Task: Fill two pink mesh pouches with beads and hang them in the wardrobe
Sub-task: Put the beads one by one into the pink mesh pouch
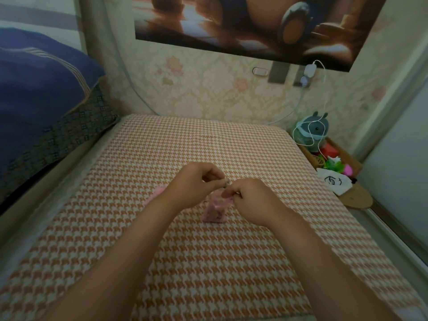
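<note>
A pink mesh pouch (214, 210) with dark beads inside stands on the orange houndstooth bed cover (208, 144), just below my hands. My left hand (196, 184) pinches the pouch's top from the left, fingers curled. My right hand (251, 200) pinches the same top from the right. The pouch's mouth and drawstring are hidden between my fingertips. A second pink mesh pouch (155, 194) lies flat on the cover, mostly hidden behind my left wrist.
A dark blue quilt (41, 89) lies folded on the left over a patterned pillow. On the right a wooden tray (342, 163) holds a grey plush toy (315, 132), bright plastic bits and a white cloth bag (333, 181). A white charger cable (324, 93) hangs from the wall socket.
</note>
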### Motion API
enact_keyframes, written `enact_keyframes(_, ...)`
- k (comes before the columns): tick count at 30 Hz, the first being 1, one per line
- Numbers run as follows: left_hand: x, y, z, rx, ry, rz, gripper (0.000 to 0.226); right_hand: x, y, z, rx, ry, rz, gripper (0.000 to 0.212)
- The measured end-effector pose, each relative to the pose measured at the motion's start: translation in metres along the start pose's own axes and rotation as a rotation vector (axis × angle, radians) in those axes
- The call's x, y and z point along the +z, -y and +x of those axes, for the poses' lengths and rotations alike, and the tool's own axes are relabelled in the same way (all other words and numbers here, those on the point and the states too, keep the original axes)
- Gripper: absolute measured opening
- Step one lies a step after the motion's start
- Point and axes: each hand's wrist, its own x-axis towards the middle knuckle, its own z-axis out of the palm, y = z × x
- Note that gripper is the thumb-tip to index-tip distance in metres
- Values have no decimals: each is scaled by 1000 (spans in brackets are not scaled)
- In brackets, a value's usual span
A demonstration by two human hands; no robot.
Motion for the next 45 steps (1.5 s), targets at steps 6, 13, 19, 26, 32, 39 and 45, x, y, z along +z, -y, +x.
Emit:
enact_keyframes(6,0,-5,-12,-10,105,100,6,-3,-1,-3,-6,1,-23,34)
enact_keyframes(13,1,-7,-13,-149,179,-173,35,-9,2,-8,-10,10,-31,31)
enact_keyframes(19,5,3,-33,-128,274,-36,64,-4,8,-5,10,-14,28,17)
enact_keyframes(26,-8,0,-58,-104,132,84,54,-1,26,-23,1,-33,114,14)
enact_keyframes(32,-20,-6,-98,-130,217,89,65,10,46,-38,-41,-31,199,12)
enact_keyframes(39,-25,-10,-106,-149,238,105,68,21,58,-51,-123,66,-57,20)
enact_keyframes(45,-34,-7,-104,-162,336,80,71,30,58,-49,-147,63,-5,19)
